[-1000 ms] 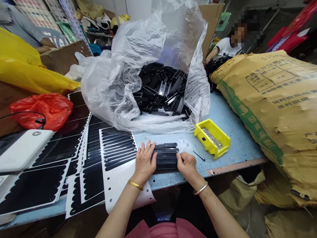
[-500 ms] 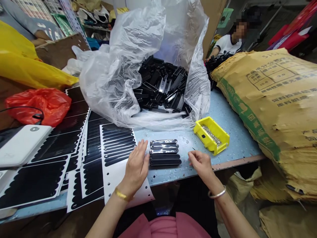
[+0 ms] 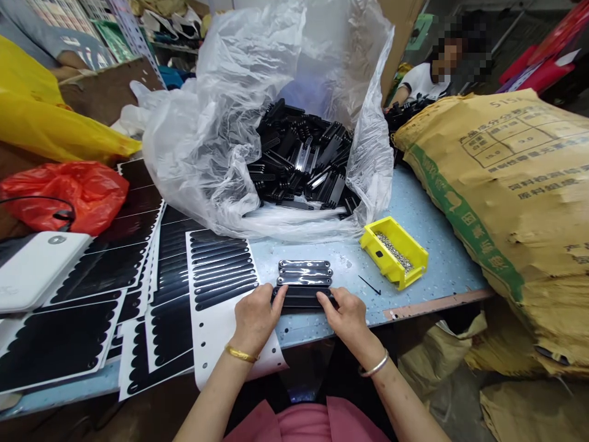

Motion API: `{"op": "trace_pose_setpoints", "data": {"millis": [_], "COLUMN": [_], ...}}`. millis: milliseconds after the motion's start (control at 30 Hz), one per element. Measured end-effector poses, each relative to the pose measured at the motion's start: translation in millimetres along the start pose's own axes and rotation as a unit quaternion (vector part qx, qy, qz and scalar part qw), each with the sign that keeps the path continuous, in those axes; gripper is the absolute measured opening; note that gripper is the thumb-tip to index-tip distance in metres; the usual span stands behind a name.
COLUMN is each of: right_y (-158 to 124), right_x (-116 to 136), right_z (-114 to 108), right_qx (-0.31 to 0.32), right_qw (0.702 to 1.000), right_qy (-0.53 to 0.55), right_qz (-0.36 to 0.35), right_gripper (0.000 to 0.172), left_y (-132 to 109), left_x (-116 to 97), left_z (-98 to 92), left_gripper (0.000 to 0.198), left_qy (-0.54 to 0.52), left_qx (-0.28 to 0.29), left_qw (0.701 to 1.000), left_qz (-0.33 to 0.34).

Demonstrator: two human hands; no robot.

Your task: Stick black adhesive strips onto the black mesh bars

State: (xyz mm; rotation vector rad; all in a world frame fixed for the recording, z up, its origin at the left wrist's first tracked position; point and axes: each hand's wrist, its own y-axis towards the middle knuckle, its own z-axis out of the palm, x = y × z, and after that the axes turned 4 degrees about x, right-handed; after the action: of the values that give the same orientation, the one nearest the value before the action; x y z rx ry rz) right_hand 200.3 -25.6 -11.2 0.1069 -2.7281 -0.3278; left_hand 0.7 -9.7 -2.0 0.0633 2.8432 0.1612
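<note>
Strips: 3 glossy strips (image 3: pixel 305 272) lie on blue table (image 3: pixel 343 255); dark strips (image 3: pixel 302 301) just below, count in grip unclear.
Left hand (image 3: pixel 256 310): thumb and fingers nearly closed, pinching dark strips' left end.
Right hand (image 3: pixel 346 310): likewise, right end.
Alignment risk: uneven pull could skew dark strips or nudge glossy strips.
Thin rod (image 3: pixel 369 285): near right hand; sideways sweep could displace it.
Yellow bin (image 3: pixel 389 270): wider knock could spill metal pieces (image 3: pixel 393 250).
</note>
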Motion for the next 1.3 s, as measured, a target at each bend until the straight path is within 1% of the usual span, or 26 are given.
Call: {"op": "trace_pose_setpoints", "data": {"millis": [67, 133, 200, 233, 300, 333, 367, 400, 433, 467, 500, 567, 633, 700, 733, 800, 867, 967, 1033, 1067, 1133, 1167, 1300], "right_y": [-0.9, -0.8, 0.4, 1.3, 3.8, 5.9, 9.0, 13.6, 20.0, 28.3, 38.2, 60.4, 79.7, 89.8, 91.0, 87.7, 81.8, 75.9, 74.7, 75.0, 77.3, 79.3, 87.1], "right_x": [-1.5, -6.0, -14.2, -19.4, -29.7, -33.9, -36.9, -38.4, -38.4, -36.8, -33.7, -24.0, -11.3, 1.1, 6.0, 11.2, 10.2, 4.1, 2.5, 3.1, 6.1, 8.1, 15.7], "right_z": [-0.4, -4.4, -13.3, -19.8, -35.5, -43.9, -51.9, -59.0, -64.6, -68.2, -69.6, -64.9, -51.9, -35.3, -27.8, -18.1, -17.7, -29.2, -36.6, -38.4, -37.6, -35.7, -28.4], "right_qx": [0.006, 0.013, 0.025, 0.023, -0.003, -0.025, -0.04, -0.048, -0.046, -0.038, -0.028, -0.002, 0.047, 0.115, 0.147, 0.191, 0.207, 0.209, 0.222, 0.231, 0.245, 0.247, 0.243], "right_qw": [1.0, 1.0, 0.995, 0.99, 0.98, 0.979, 0.981, 0.983, 0.984, 0.983, 0.982, 0.979, 0.974, 0.967, 0.961, 0.948, 0.94, 0.933, 0.918, 0.908, 0.894, 0.892, 0.9], "right_qy": [-0.003, 0.021, 0.094, 0.137, 0.196, 0.201, 0.192, 0.174, 0.153, 0.133, 0.115, 0.091, 0.069, 0.031, 0.012, -0.011, -0.005, -0.008, -0.04, -0.06, -0.093, -0.103, -0.118], "right_qz": [-0.009, -0.007, 0.01, 0.024, 0.04, 0.03, 0.003, -0.036, -0.078, -0.117, -0.149, -0.183, -0.209, -0.226, -0.234, -0.254, -0.271, -0.292, -0.326, -0.344, -0.364, -0.363, -0.342], "right_gripper": [0.054, 0.056, 0.056, 0.054, 0.047, 0.043, 0.04, 0.041, 0.044, 0.046, 0.048, 0.052, 0.065, 0.068, 0.068, 0.072, 0.078, 0.094, 0.109, 0.113, 0.116, 0.117, 0.118], "left_y": [-1.7, -3.8, -5.9, -6.8, -8.2, -8.1, -7.2, -5.3, -2.1, 2.3, 7.8, 20.4, 31.8, 38.0, 38.6, 35.5, 29.8, 24.4, 25.3, 27.0, 31.8, 34.3, 42.3], "left_x": [1.0, 2.3, 5.6, 8.5, 16.4, 20.9, 25.0, 28.4, 30.7, 31.6, 31.1, 26.4, 18.5, 9.6, 5.3, -1.4, -3.8, 3.1, 10.9, 14.0, 16.7, 16.5, 14.0], "left_z": [1.5, -0.9, -8.1, -13.5, -26.3, -33.0, -39.0, -44.1, -47.7, -49.5, -49.3, -43.0, -30.4, -15.1, -8.0, 2.5, 5.5, -2.1, -9.7, -12.8, -16.5, -17.3, -17.8], "left_gripper": [0.044, 0.045, 0.043, 0.041, 0.035, 0.034, 0.036, 0.042, 0.052, 0.065, 0.079, 0.104, 0.12, 0.13, 0.132, 0.135, 0.135, 0.132, 0.129, 0.126, 0.12, 0.117, 0.111], "left_qy": [0.002, -0.022, -0.091, -0.137, -0.22, -0.242, -0.248, -0.241, -0.228, -0.212, -0.196, -0.174, -0.181, -0.22, -0.244, -0.277, -0.289, -0.3, -0.295, -0.288, -0.276, -0.274, -0.288], "left_qx": [-0.005, -0.002, -0.004, -0.014, -0.049, -0.073, -0.094, -0.106, -0.105, -0.089, -0.061, 0.02, 0.092, 0.138, 0.149, 0.146, 0.134, 0.142, 0.157, 0.164, 0.17, 0.169, 0.148], "left_qw": [1.0, 1.0, 0.995, 0.99, 0.974, 0.967, 0.964, 0.964, 0.965, 0.967, 0.969, 0.966, 0.96, 0.949, 0.943, 0.938, 0.937, 0.93, 0.925, 0.924, 0.926, 0.927, 0.925], "left_qz": [0.007, 0.019, 0.032, 0.035, 0.032, 0.028, 0.031, 0.045, 0.071, 0.105, 0.14, 0.189, 0.196, 0.179, 0.168, 0.15, 0.142, 0.161, 0.184, 0.191, 0.195, 0.194, 0.197]}}
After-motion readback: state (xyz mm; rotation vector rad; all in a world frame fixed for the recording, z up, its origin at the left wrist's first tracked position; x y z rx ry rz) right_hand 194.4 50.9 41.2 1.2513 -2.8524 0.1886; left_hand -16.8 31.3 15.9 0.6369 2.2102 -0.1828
